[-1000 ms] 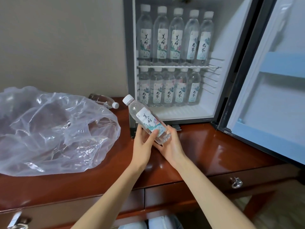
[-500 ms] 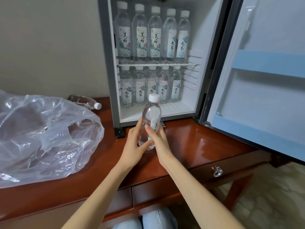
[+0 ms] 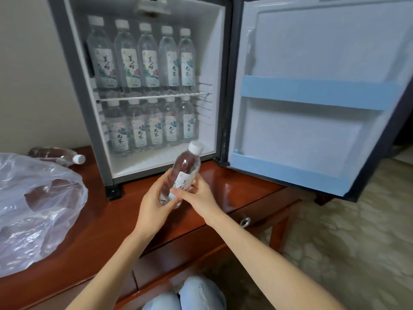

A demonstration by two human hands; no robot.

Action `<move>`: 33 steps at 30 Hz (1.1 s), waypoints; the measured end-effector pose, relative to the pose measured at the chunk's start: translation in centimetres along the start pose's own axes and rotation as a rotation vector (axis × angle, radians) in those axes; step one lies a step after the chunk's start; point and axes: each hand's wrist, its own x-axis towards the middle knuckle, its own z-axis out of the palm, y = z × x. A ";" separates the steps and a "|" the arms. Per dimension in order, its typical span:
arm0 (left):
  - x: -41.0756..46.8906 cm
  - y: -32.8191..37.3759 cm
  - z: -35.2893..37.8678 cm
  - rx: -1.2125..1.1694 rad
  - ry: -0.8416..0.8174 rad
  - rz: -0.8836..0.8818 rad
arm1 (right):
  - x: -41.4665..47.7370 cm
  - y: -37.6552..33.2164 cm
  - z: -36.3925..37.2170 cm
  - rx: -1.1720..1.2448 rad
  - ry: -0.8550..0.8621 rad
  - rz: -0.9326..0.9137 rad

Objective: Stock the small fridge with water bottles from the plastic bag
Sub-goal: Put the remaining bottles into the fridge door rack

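Together, curled fingers [image 3: 159, 181] around bottle [image 3: 186, 163]

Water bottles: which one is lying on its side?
The lone bottle on the desk behind the plastic bag, left of the fridge, cap pointing right. The shelved bottles stand upright; the held bottle, in the left hand and right hand, only tilts.
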 end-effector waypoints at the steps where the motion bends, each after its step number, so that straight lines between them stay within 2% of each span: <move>1: 0.4 0.5 0.9 -0.017 -0.020 0.005 | -0.3 -0.4 -1.0 -0.038 0.033 -0.013; 5: 3.5 3.4 5.2 -0.009 -0.126 0.116 | -1.1 -3.1 -6.0 -0.085 0.177 -0.114; 9: 8.0 7.6 9.3 -0.080 -0.091 0.225 | -0.7 -8.6 -10.6 -0.177 0.282 -0.266; 14: 11.7 11.9 13.5 -0.124 -0.074 0.347 | -0.3 -13.5 -15.1 -0.242 0.347 -0.372; 23: 12.0 11.3 16.6 -0.072 -0.100 0.278 | -0.2 -12.0 -18.5 -0.277 0.369 -0.322; 33: 11.6 8.1 16.7 -0.094 -0.077 0.153 | 1.5 -10.6 -18.1 -0.541 0.331 -0.240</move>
